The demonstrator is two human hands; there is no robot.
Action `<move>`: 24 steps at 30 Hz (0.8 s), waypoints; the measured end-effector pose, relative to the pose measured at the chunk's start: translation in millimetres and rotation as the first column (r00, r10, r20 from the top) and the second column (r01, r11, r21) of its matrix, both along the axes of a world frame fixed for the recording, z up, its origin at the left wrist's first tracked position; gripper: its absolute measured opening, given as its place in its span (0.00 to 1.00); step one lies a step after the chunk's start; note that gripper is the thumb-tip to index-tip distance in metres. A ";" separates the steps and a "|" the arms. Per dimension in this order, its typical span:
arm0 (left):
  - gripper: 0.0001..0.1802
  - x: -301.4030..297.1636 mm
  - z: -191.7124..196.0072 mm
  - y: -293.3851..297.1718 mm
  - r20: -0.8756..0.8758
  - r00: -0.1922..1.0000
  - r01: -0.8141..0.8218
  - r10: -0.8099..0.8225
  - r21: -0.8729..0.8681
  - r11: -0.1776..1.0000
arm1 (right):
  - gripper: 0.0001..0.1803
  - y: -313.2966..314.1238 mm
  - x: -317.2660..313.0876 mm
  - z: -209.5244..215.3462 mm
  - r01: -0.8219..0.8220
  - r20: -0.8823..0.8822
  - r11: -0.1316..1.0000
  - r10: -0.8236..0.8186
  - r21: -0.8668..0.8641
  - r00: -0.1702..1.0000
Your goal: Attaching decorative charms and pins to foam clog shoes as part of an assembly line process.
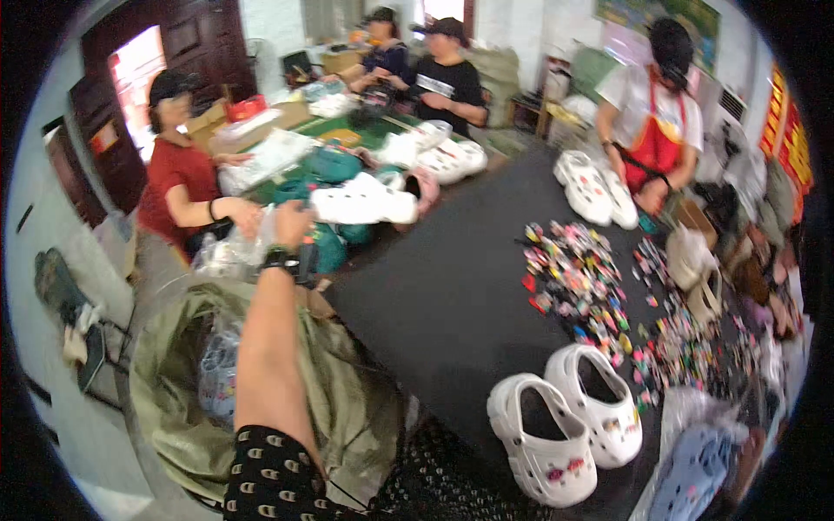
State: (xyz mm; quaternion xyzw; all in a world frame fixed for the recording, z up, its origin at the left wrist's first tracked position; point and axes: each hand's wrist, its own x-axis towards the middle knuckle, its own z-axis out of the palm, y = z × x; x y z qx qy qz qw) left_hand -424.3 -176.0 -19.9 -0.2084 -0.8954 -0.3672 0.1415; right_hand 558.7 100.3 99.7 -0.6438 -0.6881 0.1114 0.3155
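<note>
My left arm, in a black patterned sleeve with a dark band at the wrist, reaches forward and left. My left hand (294, 224) is closed at the near end of a white clog (363, 201); blur hides the exact grip. Teal clogs (330, 247) lie under and behind that clog. A clear plastic bag (252, 247) is beside my fingers, close to the hand of a person in red. My right hand is out of view. Nearer me, a pair of white clogs (556, 443) with small charms stands on the black table (434, 295).
Colourful small charms (573, 269) spread over the table's right side. A blue clog in plastic (695, 469) lies at the near right. Below my arm gapes a green sack (174, 373) holding bagged clogs. A person in a red apron (656, 148) works by another white pair (591, 187). Two others sit behind.
</note>
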 end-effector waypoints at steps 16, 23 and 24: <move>0.10 349.0 89.3 35.5 -0.242 0.588 0.796 -0.772 0.006 0.605 | 0.13 -100.3 -220.6 0.2 -0.666 0.201 0.746 0.649 0.021 0.734; 0.14 425.8 88.7 55.1 0.052 0.327 0.942 -0.943 0.060 0.330 | 0.30 -132.4 -217.1 -45.9 -0.760 0.135 0.641 0.766 -0.108 0.628; 0.15 429.6 86.3 58.5 0.105 0.299 0.945 -0.949 0.109 0.309 | 0.30 -137.3 -215.6 -52.1 -0.731 0.097 0.663 0.748 -0.164 0.657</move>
